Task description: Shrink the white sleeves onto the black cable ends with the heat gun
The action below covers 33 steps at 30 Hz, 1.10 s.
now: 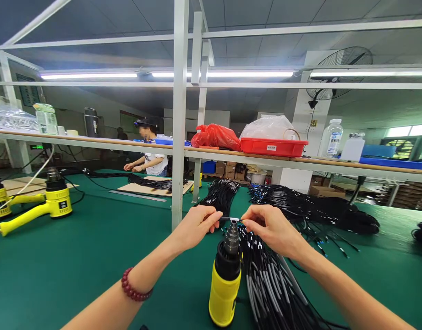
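My left hand [201, 223] and my right hand [268, 225] pinch a thin black cable with a white sleeve [234, 219] between them. The sleeve lies level, just above the metal nozzle of a yellow heat gun [225, 289] that stands upright on the table. Both hands are closed, thumb against forefinger, one on either side of the nozzle. Right of the heat gun lies a bundle of black and grey cables [271, 279] with white bands, partly behind my right forearm.
More black cable bundles [295, 204] lie behind on the green table [104, 261]. Yellow heat guns [59, 199] are at the left. A white post [179, 114] rises ahead, and a shelf holds a red tray [273, 146]. Across the table sits another person [156, 158].
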Available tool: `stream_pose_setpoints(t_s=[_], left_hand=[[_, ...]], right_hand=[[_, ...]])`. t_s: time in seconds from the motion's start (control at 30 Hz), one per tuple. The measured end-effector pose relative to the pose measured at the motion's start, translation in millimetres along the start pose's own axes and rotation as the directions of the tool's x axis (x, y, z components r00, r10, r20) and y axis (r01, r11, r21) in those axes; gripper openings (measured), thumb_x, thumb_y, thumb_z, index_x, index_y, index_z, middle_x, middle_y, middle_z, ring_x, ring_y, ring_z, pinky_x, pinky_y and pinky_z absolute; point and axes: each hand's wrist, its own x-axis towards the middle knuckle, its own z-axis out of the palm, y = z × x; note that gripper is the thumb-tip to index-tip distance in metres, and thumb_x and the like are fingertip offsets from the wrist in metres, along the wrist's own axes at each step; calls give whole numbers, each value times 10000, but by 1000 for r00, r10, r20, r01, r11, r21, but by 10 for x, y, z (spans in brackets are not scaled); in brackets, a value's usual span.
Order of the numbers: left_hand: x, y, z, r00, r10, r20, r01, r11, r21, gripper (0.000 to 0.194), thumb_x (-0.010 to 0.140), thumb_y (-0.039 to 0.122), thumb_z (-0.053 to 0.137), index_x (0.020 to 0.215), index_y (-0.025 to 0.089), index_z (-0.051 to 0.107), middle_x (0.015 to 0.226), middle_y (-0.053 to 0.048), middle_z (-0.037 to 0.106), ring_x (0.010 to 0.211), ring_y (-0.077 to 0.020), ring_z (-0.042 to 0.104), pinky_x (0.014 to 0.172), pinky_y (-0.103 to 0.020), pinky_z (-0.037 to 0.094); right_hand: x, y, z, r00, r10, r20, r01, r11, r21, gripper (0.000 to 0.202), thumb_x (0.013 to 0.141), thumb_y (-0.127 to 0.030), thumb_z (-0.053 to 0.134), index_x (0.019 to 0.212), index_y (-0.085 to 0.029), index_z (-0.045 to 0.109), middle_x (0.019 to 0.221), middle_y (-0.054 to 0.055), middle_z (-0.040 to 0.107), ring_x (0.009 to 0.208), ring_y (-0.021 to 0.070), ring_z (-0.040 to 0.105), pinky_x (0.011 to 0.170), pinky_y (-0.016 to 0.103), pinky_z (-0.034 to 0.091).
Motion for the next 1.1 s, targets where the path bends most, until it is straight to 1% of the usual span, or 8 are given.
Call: stream_pose_setpoints(t_s=[0.17,0.3,0.37,0.47,0.57,0.7,0.97,1.1], left_hand=[[-21,54,-16,999,-10,-46,8,999,-44,308,895,407,512,727,160,585,661,16,568,607,-118,480,547,-222,353],[-19,55,-9,997,19,-69,-21,999,-32,225,868,370,553,781,165,590,704,22,564,629,-120,466,554,-224,347],[-10,26,1,998,21,-55,-23,999,-30,252,891,390,518,781,172,581,703,17,578,637,-129,491,567,-229,361],[6,-35,13,1000,7,-23,-7,1000,-15,419,948,457,399,668,179,542,651,-2,592,661,-149,547,593,-238,383],[17,-75,19,1000,-7,-3,7,1000,7,496,960,491,353,635,177,560,597,-4,582,610,-143,540,564,-237,369],[13,-57,20,1000,-6,2,6,1000,0,431,938,467,424,660,170,570,583,10,571,564,-125,493,534,-230,341],[13,30,16,997,-12,-74,8,998,-60,245,867,388,552,782,161,594,699,18,570,611,-119,458,545,-226,342],[26,16,19,999,6,-50,-7,1000,-12,329,915,424,464,761,168,601,668,8,590,624,-140,509,564,-238,368]], right_hand=[[24,20,11,1000,19,-11,-19,1000,4,140,814,-214,562,741,-166,672,698,20,681,636,157,586,579,256,412],[30,24,-12,999,43,17,-43,998,-35,228,847,-277,542,755,-154,710,681,23,671,599,149,544,553,258,373],[29,23,-25,998,50,28,-48,997,-64,272,860,-300,526,722,-151,708,640,17,646,566,140,505,532,259,342],[30,21,-34,998,54,29,-52,996,-66,292,863,-322,522,709,-148,699,624,12,627,552,134,477,524,256,329],[33,20,-33,999,45,31,-43,997,-61,290,862,-329,523,705,-152,691,631,11,626,557,134,475,529,254,330],[34,28,-24,999,37,23,-36,998,-48,280,858,-320,520,709,-155,691,645,14,637,574,140,491,540,255,340],[38,92,8,999,38,-27,-38,999,-7,195,821,-264,563,753,-160,713,699,22,686,616,156,552,563,259,372],[28,83,21,999,23,-36,-23,1000,2,184,822,-251,566,754,-158,710,709,24,692,631,158,566,576,259,385]])
